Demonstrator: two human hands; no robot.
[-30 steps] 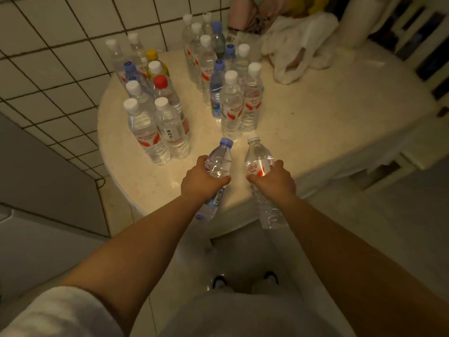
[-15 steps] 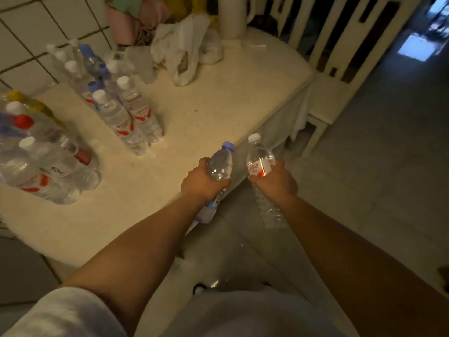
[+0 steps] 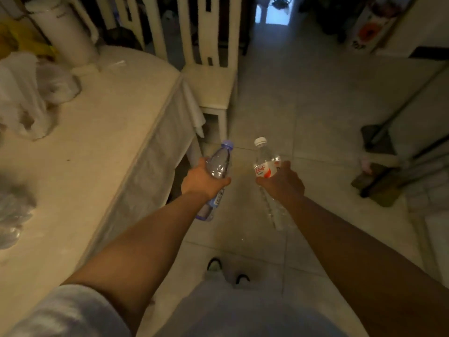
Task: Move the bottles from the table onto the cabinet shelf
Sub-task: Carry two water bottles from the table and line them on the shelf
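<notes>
**Two bottles in hand, off the table, cabinet not in sight**

The left hand (image 3: 202, 180) grips a clear water bottle with a blue cap (image 3: 217, 164) around its middle, fingers curled over the body, cap tilted up and away. The right hand (image 3: 283, 182) grasps a clear water bottle with a white cap and a red-and-white label (image 3: 264, 166) just below the label, the base trailing down toward the person. Both bottles hang over the tiled floor (image 3: 303, 105), side by side but apart, right of the table (image 3: 97, 142) and clear of its edge.

The step in hand looks like the carry: both bottles are off the table and held out in front, over open floor. No cabinet or shelf can be made out with any certainty; the pale surfaces at the far right are too dark and cropped to name. At the near left edge of the table a blurred cluster of clear plastic (image 3: 12, 215) may be more bottles, so the task appears far from finished.

The next move probably calls for walking on with both grasps kept firm, finding the shelf, then turning each bottle upright and setting it down base first before letting go. A white chair (image 3: 211, 86) stands at the far end of the table, and a broom-like tool (image 3: 379, 142) lies on the right, so the path between them is the free one.
</notes>
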